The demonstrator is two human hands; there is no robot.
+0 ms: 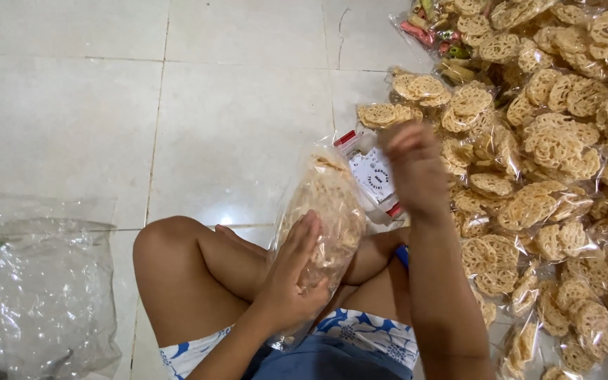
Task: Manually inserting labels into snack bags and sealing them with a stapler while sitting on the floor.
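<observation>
Clear bag (325, 211) of lattice crackers, left hand (297, 271) fingers clamped on it, right hand (416, 169) fingers pinched together

Counts: 2 hands in view, left hand (291, 271) at approx 6 o'clock, right hand (414, 169) just past centre toward 2. 1 clear bag of lattice crackers (325, 207) was held between them, w/ 1 white-and-red label card (373, 176) at its top. Heap of packed cracker bags (557, 141) from 1 to 5 o'clock: too many and overlapping to count. 1 empty crumpled plastic sheet (36, 288) at 8 o'clock.
</observation>
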